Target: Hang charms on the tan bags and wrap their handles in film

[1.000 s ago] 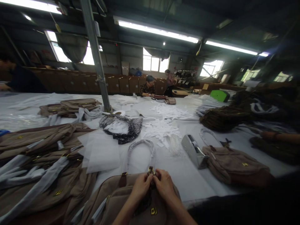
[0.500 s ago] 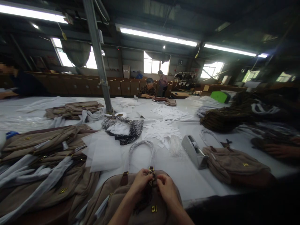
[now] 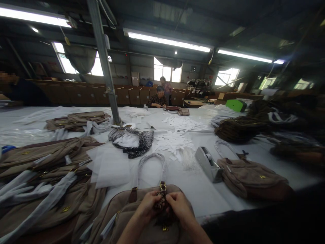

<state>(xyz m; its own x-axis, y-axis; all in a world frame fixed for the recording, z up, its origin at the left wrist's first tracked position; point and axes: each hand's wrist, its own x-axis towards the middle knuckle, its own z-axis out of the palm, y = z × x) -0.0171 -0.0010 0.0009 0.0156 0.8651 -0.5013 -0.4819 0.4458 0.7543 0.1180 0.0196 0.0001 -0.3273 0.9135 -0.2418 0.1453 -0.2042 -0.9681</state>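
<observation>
A: What's in hand?
B: Left hand [image 3: 149,204] and right hand [image 3: 177,206] both pinch a patterned scarf [image 3: 160,201] at the ring of the near brown bag [image 3: 132,217].
A: Next?
B: Probably a snug knot.

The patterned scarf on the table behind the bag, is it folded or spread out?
Spread out loosely: the patterned scarf lies open and crumpled on the table, with white paper resting on its middle, not folded.

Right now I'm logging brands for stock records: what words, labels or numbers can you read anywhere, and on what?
None can be read.
Gold clasp on the tan bag under both hands: too small.
Gold emblem on the bag at right: blurred.
White paper tags: no print legible.
</observation>
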